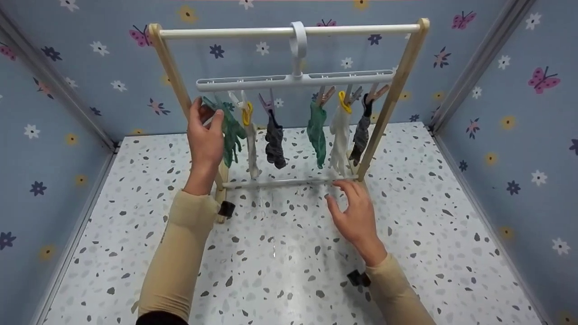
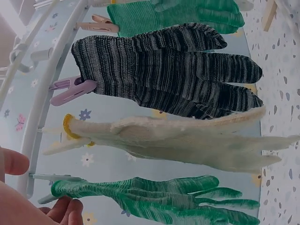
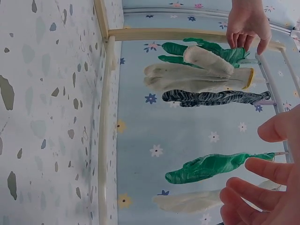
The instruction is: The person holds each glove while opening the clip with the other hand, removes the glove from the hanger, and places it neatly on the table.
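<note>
My left hand (image 1: 206,140) is raised at the left end of the white hanger (image 1: 253,83), with its thumb apart from the fingers. Its fingertips (image 2: 70,211) are right at the cuff of a green glove (image 2: 159,194), which hangs from a pale clothespin (image 2: 56,177). Beside that glove hang a white glove with a yellow-edged cuff (image 2: 178,143) and a dark striped glove (image 2: 164,70) on a purple clothespin (image 2: 72,91). My right hand (image 1: 354,214) hovers low in front of the rack, fingers spread and gently bent, holding nothing.
A wooden rack with a white top rail (image 1: 226,33) carries the hanger. Towards its right end hang another green glove (image 1: 317,131), a white glove (image 1: 340,140) and a dark striped glove (image 1: 361,135). Flowered blue walls (image 1: 505,149) enclose the speckled surface (image 1: 280,280).
</note>
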`<state>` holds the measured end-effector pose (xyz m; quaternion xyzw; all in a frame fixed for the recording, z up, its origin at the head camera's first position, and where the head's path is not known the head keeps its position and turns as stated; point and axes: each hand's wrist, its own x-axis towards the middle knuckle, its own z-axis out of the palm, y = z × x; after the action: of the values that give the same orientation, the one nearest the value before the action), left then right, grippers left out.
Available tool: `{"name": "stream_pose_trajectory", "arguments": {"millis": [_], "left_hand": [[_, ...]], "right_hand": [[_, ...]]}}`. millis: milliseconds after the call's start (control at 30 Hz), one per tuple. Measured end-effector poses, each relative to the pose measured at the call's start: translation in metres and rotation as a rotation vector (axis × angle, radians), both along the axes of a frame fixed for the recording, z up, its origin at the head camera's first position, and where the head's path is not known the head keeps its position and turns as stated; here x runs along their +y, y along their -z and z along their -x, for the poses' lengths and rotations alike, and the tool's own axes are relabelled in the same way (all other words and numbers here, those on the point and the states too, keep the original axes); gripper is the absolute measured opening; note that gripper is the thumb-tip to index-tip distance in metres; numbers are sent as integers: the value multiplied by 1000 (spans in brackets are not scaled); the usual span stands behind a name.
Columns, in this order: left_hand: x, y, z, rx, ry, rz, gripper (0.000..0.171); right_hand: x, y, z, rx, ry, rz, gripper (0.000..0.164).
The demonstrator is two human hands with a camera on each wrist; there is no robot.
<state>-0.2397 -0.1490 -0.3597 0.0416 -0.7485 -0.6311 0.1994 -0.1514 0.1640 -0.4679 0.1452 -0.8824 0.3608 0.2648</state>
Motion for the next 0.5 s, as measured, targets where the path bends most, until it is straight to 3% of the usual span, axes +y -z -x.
{"name": "stream_pose_trajectory", "arguments": {"millis": [233,500], "left_hand": [[-1,8,-7,45,-34,29,51],[-12,12,-12,98,1,-45,35]], "right_hand": [[1,0,1,-5,-6,23,27],[0,-6,2,-31,-26,69,29]]}}
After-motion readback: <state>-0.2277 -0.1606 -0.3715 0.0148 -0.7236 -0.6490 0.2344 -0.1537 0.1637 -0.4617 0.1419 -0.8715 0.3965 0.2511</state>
